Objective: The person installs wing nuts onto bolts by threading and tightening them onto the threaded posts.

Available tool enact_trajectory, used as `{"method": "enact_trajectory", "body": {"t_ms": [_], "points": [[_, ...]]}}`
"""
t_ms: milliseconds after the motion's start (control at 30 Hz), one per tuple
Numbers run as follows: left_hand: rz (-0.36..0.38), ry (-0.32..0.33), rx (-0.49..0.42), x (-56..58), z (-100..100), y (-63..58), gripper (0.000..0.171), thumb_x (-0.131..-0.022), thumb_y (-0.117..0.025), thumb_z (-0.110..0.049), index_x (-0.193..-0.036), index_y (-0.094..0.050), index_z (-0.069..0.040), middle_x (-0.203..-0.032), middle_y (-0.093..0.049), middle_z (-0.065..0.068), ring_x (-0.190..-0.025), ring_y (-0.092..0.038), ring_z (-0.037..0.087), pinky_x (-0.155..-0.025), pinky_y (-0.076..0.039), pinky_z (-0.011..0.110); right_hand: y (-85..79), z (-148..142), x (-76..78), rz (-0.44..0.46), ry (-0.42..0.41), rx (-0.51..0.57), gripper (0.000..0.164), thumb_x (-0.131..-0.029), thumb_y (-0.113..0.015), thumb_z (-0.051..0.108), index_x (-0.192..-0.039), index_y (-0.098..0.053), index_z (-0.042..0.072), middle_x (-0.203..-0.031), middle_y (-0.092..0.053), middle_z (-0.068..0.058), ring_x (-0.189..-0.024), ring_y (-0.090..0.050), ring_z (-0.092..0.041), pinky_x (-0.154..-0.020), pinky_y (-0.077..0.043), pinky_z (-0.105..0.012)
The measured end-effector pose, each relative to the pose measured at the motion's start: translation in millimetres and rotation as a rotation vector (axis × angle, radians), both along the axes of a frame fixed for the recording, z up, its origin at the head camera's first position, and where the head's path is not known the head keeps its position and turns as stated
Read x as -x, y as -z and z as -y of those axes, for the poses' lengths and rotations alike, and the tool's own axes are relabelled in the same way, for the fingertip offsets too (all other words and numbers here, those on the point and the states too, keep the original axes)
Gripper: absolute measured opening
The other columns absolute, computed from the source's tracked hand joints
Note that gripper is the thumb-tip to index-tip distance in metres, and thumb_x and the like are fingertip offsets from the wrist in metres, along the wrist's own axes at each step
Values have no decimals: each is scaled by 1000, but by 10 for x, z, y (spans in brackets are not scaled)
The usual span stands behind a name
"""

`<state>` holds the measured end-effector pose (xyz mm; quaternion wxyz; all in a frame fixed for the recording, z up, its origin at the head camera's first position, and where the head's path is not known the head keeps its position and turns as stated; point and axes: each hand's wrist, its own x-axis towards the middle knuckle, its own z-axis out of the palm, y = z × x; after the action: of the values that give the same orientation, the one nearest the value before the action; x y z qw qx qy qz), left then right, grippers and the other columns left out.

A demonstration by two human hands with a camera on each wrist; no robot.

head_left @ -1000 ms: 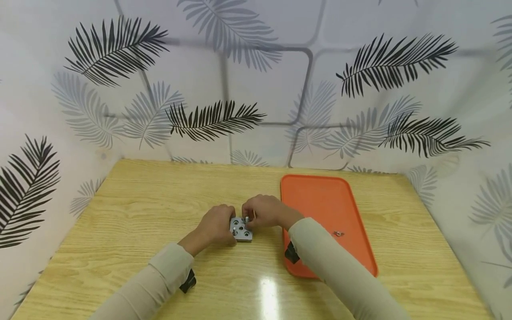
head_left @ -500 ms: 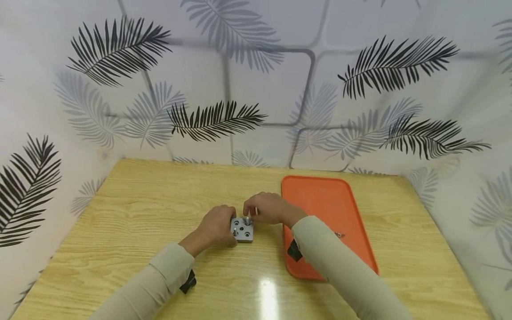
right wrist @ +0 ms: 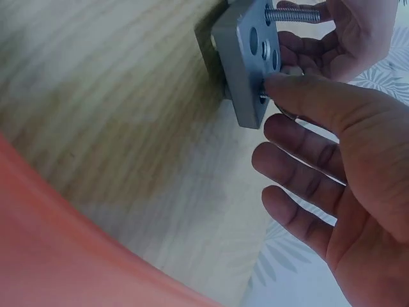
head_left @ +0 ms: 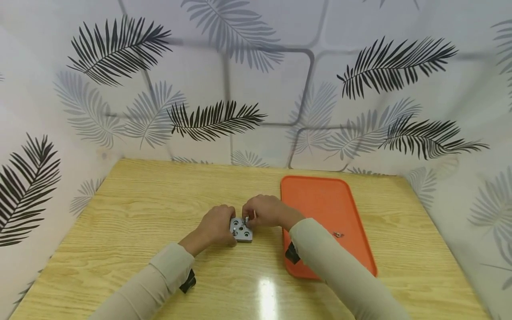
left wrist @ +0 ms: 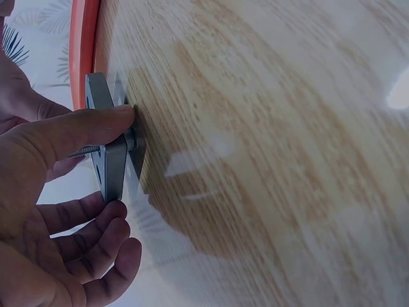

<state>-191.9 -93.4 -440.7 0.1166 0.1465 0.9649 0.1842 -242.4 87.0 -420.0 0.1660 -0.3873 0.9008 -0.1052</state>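
Beige sleeves (head_left: 148, 281) reach in from the near side, and here's the left hand (head_left: 212, 226), clamped on the metal plate (head_left: 242, 234), thumb and fingers at its edges. The plate sits mid-counter, left of the tray, bolt heads (left wrist: 131, 139) beneath it, just off the counter (head_left: 180, 186). One bolt (right wrist: 294, 15) stands bare at the near left; at the far right, the right hand (head_left: 264, 211) pinches what looks like a wing nut (right wrist: 293, 70) at a second bolt (head_left: 246, 219). Delicate stuff! Start it crooked and the thread could bind; slacken the left hand and the plate might twist with the turning. A fumbled pinch could drop the nut. Over right, the orange tray (head_left: 316, 195) carries small metal hardware (head_left: 338, 234), too tiny to identify; behind, a leaf-print wall (head_left: 264, 89).
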Motion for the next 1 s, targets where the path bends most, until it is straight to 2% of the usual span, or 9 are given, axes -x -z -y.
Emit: {"method": "enact_trajectory", "body": {"t_ms": [167, 300, 367, 600, 833, 1000], "points": [[7, 0, -7, -10, 8, -21, 51, -62, -94, -21, -99, -63, -5, -88, -59, 5, -79, -51, 18, -71, -46, 33, 19, -55, -3, 26, 47, 61, 21, -88, -68, 19, -109, -72, 18, -95, -70, 4, -76, -61, -10, -68, -49, -30], [6, 1, -3, -11, 10, -28, 51, -62, -94, -21, -99, -63, -5, -88, -59, 4, -79, -51, 18, -71, -46, 33, 40, -74, 15, -44, 41, 74, 25, -92, -57, 11, -112, -71, 17, -98, -71, 3, -75, -59, -11, -66, -49, -29], [4, 4, -3, -8, 14, -26, 51, -62, -94, -21, -99, -63, -5, -88, -59, 4, -79, -51, 18, -71, -45, 32, 49, -63, 23, -70, 25, 67, 25, -93, -56, 9, -110, -72, 18, -98, -71, 4, -75, -58, -11, -64, -47, -28], [-6, 3, -7, 5, 32, 3, 50, -62, -94, -21, -98, -63, -6, -87, -58, 4, -78, -51, 17, -70, -45, 32, 55, -27, 37, -80, 12, 25, 21, -94, -62, 12, -110, -72, 20, -95, -71, 4, -77, -61, -10, -66, -49, -29], [-7, 7, -10, 4, 29, -1, 50, -63, -93, -21, -98, -62, -6, -88, -58, 4, -78, -51, 18, -69, -45, 32, 8, -9, 10, -33, 2, 3, 28, -94, -66, 12, -120, -70, 22, -100, -70, 2, -78, -61, -11, -63, -48, -28], [-4, 6, -8, -9, 18, -18, 49, -62, -93, -20, -97, -62, -6, -87, -57, 4, -78, -50, 18, -69, -44, 31, -11, 0, -8, -16, 7, -13, 24, -92, -70, 15, -114, -73, 21, -99, -68, 3, -76, -57, -10, -63, -46, -27]]}}
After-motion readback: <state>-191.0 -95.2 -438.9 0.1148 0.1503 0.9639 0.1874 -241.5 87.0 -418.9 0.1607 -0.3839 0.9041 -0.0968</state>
